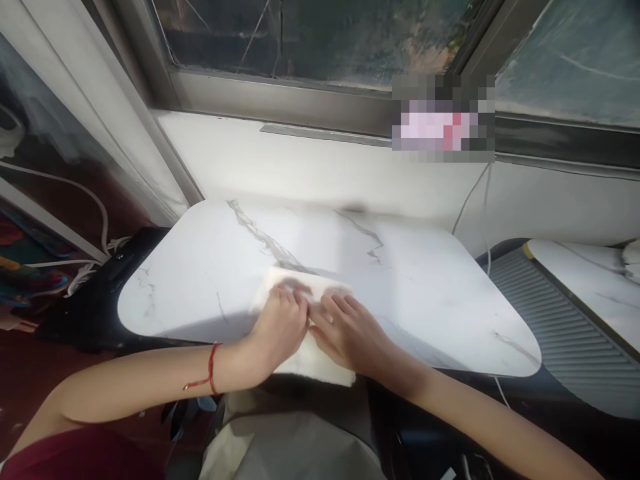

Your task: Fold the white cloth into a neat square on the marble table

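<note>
Both the left hand (278, 328) and right hand (345, 328) lie flat, fingers together, pressing a white cloth (320, 363) on the marble counter (425, 287), folding apparently unfinished.

Both hands cover the middle of the white cloth (311, 363), and a pixelated patch (443, 119) hides the window frame.

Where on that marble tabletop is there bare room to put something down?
The tabletop is bare right of the right hand, out to its rounded corner, also left of the left hand and behind the cloth toward the wall. The near middle is crowded: both hands press flat on the cloth.
</note>
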Motion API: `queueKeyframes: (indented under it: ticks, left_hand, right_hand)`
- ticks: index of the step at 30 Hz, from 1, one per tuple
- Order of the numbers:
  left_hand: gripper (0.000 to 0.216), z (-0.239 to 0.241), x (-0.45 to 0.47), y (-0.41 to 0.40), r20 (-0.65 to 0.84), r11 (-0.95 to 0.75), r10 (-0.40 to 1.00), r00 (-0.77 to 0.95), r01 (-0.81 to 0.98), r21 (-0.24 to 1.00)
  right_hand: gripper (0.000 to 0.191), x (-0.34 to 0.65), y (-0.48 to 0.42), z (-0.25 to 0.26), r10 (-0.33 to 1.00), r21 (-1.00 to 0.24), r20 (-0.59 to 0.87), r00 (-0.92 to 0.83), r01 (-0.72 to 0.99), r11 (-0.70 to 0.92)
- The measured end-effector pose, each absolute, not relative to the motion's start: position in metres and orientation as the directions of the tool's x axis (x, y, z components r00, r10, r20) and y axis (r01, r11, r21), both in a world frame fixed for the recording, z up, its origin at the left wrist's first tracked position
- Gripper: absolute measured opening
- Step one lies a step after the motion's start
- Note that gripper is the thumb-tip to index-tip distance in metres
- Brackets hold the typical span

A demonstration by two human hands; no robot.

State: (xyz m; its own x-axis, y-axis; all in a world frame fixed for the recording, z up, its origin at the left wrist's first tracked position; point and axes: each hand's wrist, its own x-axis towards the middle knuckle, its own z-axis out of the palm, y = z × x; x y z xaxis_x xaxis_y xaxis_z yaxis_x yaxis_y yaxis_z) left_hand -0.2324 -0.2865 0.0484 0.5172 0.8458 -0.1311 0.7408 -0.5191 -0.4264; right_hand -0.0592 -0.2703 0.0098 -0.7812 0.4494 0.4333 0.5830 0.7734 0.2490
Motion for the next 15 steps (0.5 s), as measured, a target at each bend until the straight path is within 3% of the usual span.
queueKeyframes:
  ticks: [3,6,11,15]
  left_hand:
    - [0.033,0.052,-0.24,-0.259,-0.076,-0.499,0.859,0.506,0.794,-0.348]
    - [0.037,0.047,-0.25,-0.221,0.011,-0.473,0.87,0.493,0.84,-0.268]
    - [0.046,0.027,-0.281,-0.153,0.139,-0.521,0.828,0.544,0.836,-0.172]
    - [0.052,0.013,-0.306,-0.118,0.2,-0.505,0.83,0.521,0.854,-0.127]
  right_hand:
    - [0.033,-0.062,-0.246,0.002,0.425,0.294,0.461,-0.779,0.586,0.755]
    - [0.041,-0.07,-0.213,-0.009,0.491,0.327,0.447,-0.748,0.647,0.689]
    - [0.049,-0.091,-0.152,-0.008,0.7,0.254,0.286,-0.654,0.756,0.603]
    - [0.054,-0.106,-0.106,-0.002,0.761,0.2,0.196,-0.619,0.785,0.586]
